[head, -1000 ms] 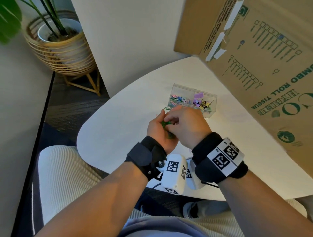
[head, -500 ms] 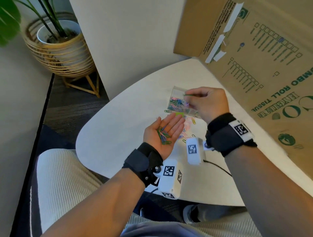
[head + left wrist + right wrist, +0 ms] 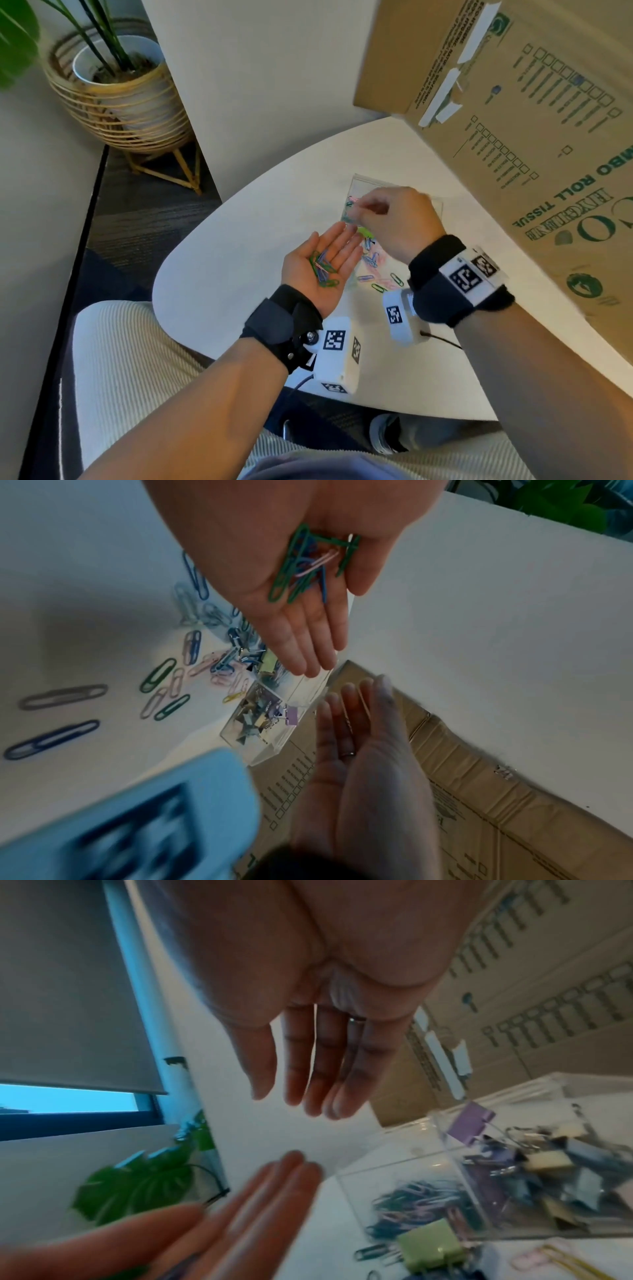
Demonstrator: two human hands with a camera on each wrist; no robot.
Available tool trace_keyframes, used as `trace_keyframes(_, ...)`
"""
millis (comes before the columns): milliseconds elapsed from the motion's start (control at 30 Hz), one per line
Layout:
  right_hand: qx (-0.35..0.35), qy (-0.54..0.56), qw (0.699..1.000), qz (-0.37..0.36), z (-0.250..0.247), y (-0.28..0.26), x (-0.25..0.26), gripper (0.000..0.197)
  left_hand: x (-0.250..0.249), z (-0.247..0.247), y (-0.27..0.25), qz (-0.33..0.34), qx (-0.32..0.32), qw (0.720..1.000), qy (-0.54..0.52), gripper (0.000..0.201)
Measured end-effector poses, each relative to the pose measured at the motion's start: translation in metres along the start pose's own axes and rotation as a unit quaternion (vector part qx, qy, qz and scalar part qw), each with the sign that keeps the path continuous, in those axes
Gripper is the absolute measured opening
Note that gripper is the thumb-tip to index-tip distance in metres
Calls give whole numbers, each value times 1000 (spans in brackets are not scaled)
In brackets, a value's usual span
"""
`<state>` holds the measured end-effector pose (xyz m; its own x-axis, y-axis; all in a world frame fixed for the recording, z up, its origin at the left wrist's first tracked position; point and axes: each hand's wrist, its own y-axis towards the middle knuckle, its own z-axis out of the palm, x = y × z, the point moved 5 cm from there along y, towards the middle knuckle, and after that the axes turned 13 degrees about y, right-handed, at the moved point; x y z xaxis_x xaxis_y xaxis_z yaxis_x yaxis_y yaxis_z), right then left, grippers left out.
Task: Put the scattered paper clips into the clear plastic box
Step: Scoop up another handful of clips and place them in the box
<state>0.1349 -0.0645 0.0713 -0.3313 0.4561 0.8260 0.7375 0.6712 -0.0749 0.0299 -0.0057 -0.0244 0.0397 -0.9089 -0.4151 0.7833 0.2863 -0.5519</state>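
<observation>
Paper clips (image 3: 323, 270): light, thin, slippery wire; pinch singly or tip from the flat, open left hand (image 3: 320, 270) beside the clear plastic box (image 3: 496, 1183). Right hand (image 3: 394, 219) above the box: fingers extended, empty.

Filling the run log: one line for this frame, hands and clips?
left hand: open, palm up, carrying paper clips | right hand: open over clear plastic box | loose clips on table
</observation>
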Motion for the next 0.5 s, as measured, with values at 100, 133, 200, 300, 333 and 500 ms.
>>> trace_keyframes(100, 139, -69, 987, 34, 26, -33, 4, 24, 1, 5, 3, 4, 0, 1000, 15, 42)
trace_keyframes(133, 156, -106, 981, 41, 31, -38, 3, 28, 2, 7, 3, 6, 2, 1000, 16, 43)
trace_keyframes(200, 166, -151, 974, 44, 35, -42, 2, 28, 8, 7, 3, 1, 9, 1000, 16, 46)
trace_keyframes(300, 194, -183, 963, 38, 39, -42, 3, 18, 14, 4, 4, -7, 15, 1000, 22, 48)
trace_keyframes(333, 197, -185, 962, 34, 40, -43, 4, 16, 16, 5, 3, -9, 18, 1000, 22, 48)
trace_keyframes(500, 173, -174, 969, 12, 47, -43, 10, 8, 17, 9, 2, -3, 42, 999, -7, 47)
